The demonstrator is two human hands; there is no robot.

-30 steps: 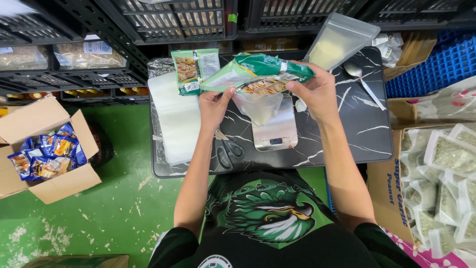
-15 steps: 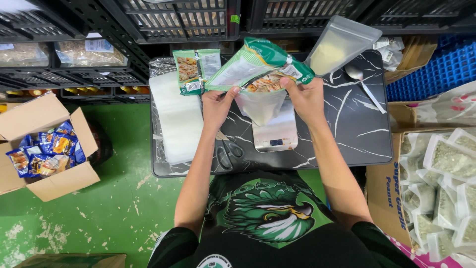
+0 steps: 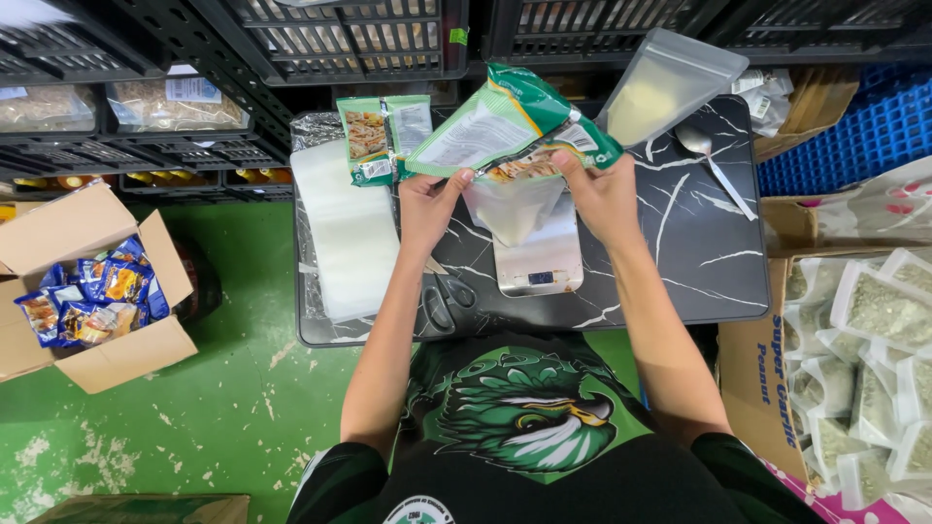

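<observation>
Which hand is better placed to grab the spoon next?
Right. The right hand lies nearer the spoon on the table's right side; the left hand holds the green packet farther away.

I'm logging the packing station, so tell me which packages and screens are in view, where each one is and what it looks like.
Green snack packet: tilted, held in left hand and right hand above the scale.
Clear pouch: under the packet's mouth.
Second green packet: flat, table rear.
Scale: silver, small dark screen.
Blue packets: cardboard box, floor.
</observation>
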